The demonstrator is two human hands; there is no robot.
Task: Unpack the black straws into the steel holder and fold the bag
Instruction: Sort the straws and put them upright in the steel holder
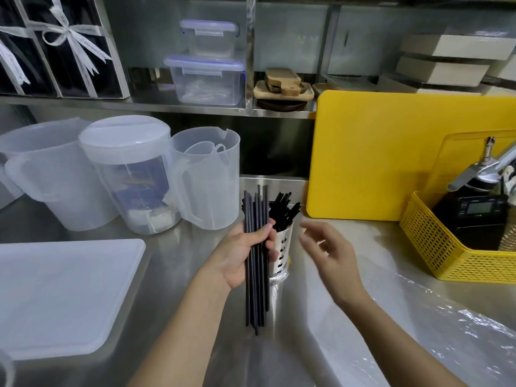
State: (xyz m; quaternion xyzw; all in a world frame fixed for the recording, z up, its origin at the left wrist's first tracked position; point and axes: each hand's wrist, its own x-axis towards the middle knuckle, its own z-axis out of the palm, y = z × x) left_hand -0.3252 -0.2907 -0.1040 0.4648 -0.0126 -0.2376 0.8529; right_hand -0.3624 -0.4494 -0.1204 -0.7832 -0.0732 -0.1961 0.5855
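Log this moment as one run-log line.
left hand: grips straw bundle | right hand: open, empty | steel holder: holds loose straws | bag: unfolded

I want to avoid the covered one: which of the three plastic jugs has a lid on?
The middle jug, capped by a white lid. The left jug and right jug are open-topped; the right one holds a smaller cup.

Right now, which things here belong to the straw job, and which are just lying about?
Part of the job: black straws gripped in the left hand; steel holder, some straws already in it; clear bag lying on the counter; right hand, holding nothing.
Just lying about: yellow cutting board; yellow basket; plastic jugs; white board; lidded boxes.
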